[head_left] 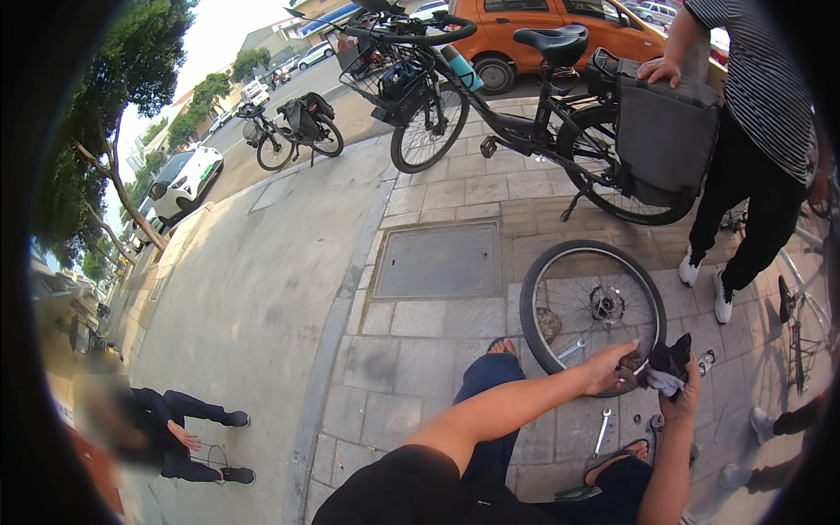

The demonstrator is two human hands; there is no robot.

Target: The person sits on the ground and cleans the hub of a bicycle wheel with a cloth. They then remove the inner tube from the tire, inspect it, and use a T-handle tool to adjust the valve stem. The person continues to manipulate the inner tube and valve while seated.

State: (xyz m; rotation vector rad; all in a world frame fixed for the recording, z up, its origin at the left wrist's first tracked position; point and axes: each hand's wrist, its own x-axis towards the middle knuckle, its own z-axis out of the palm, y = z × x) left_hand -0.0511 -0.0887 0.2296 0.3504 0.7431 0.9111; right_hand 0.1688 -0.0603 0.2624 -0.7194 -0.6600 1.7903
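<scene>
My left hand [605, 369] reaches out over the near edge of a bicycle wheel [529, 328] lying flat on the paving. Its fingers, dark with grime, are closed on something small that they mostly hide. Beside it, my right hand [686, 402] grips a bunched black and grey rag [669, 366], which nearly meets the left fingertips. At the wheel's centre sits a hub with a disc [606, 304]. A brownish toothed cog [549, 325] and a wrench [572, 350] show within the rim. Another wrench [602, 432] lies between my feet, with small parts nearby.
A black bicycle with a grey pannier [665, 140] stands beyond the wheel; a standing person [761, 96] rests a hand on it. Another person [166, 429] sits at left. A metal cover [437, 261] is set in the paving. Parked behind are an orange car [560, 26] and another bicycle [297, 131].
</scene>
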